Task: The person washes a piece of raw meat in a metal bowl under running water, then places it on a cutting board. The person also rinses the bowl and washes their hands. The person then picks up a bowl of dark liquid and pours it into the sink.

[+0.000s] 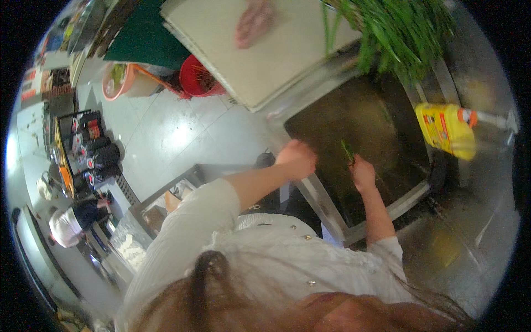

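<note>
My left hand [296,159], blurred and with curled fingers, is over the near left rim of a metal sink [317,197]; whether it holds anything is unclear. My right hand [363,172] grips a short piece of green stalk or leaf [347,150] above the dark basin. Beyond the basin, at the upper right, lies a large bunch of long green leafy stalks [398,37]. A white cutting board [265,70] spans the upper middle, and a few green stalks cross its right side. On or over the board is a blurred pinkish shape [255,23], either meat or a hand.
A yellow plastic jug [446,128] is right of the basin. On the tiled floor, upper left, are a red bucket [199,76] and a pink-rimmed bucket [118,81]. Black bottles or containers [97,149] fill a crate farther left. A person in white [66,226] is at the lower left.
</note>
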`<state>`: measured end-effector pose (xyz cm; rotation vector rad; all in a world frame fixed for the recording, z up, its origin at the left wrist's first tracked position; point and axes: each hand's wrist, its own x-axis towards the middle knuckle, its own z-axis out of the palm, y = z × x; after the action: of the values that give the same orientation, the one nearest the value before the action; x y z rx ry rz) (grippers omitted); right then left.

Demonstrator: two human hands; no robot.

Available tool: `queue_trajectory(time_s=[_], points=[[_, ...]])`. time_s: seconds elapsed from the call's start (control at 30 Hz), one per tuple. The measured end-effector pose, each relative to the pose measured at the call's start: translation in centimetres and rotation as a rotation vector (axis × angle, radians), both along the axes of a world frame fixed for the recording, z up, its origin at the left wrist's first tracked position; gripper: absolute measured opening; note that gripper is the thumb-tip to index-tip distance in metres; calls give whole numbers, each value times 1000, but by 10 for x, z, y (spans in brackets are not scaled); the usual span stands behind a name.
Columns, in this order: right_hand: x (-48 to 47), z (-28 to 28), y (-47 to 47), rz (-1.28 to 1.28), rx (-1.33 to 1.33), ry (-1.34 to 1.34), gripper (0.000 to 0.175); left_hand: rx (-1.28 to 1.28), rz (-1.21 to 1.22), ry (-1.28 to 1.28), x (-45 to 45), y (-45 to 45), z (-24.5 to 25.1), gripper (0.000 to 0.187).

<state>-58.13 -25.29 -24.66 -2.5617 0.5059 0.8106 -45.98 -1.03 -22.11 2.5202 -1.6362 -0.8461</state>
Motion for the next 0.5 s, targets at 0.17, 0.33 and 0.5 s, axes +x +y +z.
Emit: queue_trajectory(time_s=[0.17,0.33,0.5], points=[[132,119,114,274,125,-709,32,140,-226,105,16,2,34,23],[281,188,273,429,665,-968,31,-480,352,225,-27,6,-49,25],[414,112,421,605,622,-1084,37,-479,323,228,-25,15,-30,26]])
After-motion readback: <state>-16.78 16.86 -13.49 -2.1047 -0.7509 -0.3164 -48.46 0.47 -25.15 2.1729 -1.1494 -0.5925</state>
